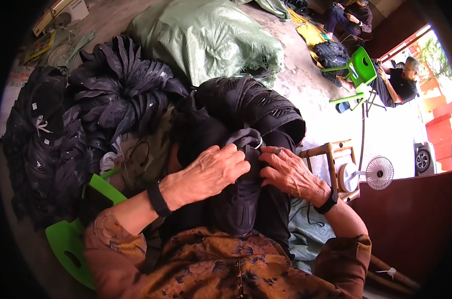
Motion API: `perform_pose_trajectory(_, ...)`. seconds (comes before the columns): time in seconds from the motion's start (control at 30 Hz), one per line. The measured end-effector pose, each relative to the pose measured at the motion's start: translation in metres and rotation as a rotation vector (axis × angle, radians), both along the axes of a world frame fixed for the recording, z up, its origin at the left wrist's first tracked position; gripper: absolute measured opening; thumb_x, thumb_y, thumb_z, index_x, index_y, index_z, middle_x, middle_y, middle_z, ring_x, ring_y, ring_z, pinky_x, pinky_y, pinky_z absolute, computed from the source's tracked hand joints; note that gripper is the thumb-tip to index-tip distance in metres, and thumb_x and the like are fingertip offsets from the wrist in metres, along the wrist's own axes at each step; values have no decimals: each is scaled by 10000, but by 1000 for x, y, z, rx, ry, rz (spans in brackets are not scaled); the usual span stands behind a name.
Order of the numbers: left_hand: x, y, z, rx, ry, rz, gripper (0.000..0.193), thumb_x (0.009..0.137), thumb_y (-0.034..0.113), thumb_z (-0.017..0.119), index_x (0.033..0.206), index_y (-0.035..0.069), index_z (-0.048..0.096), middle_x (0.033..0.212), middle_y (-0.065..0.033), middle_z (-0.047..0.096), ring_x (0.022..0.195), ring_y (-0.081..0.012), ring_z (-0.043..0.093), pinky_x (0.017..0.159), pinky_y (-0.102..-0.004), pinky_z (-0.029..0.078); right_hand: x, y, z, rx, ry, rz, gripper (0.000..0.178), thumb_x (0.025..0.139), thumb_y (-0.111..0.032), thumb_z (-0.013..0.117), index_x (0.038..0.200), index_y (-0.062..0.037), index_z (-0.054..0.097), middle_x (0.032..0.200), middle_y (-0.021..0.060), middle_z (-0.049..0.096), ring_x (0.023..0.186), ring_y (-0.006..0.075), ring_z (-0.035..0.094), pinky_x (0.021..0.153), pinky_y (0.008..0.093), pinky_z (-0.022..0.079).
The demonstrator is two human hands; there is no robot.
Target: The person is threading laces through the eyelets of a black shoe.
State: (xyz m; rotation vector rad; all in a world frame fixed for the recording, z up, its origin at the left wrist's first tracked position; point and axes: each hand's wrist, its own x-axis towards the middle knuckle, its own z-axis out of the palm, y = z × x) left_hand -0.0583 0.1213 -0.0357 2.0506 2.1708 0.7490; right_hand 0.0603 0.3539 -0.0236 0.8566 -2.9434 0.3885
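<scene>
A black shoe upper [236, 207] lies over my lap, its toe pointing toward me and its laced front facing up. At its far end the collar shows a dark grey lining [243, 137] with a pale edge on the right. My left hand [208, 169] is closed on the left side of the collar, fingertips pinched together. On the other side my right hand [292, 172] has its fingers curled and pressed on the collar's right edge. Just beyond, a bundle of black shoe uppers [248, 102] rests across my knees.
Heaps of black shoe uppers [119, 84] lie on the left, beside a large pale green sack [201, 37]. A green chair [71, 249] is at my left. A bamboo stool [330, 154] and small white fan [379, 173] stand right. Another person [400, 82] sits farther back.
</scene>
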Motion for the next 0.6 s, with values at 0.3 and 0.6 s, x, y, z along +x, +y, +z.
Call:
perform_pose_trajectory(0.3, 4, 9, 1, -184, -36, -32, 291, 719, 366, 796, 778, 123, 647, 840, 0, 513, 950, -213, 486, 765, -380, 386, 5, -16, -13, -255, -338, -222, 166, 780, -194, 754, 816, -56, 670, 1260, 184, 463, 1266, 392, 422, 957, 481, 422)
perform_pose_trajectory(0.6, 27, 12, -9, -114, -242, 107, 226, 705, 276, 820, 793, 143, 659, 881, 23, 570, 1069, -203, 481, 830, -410, 335, -1, 110, 79, -995, -25, -891, 244, 989, -256, 542, 895, -61, 654, 844, 12, 612, 821, 94, 577, 758, 267, 466)
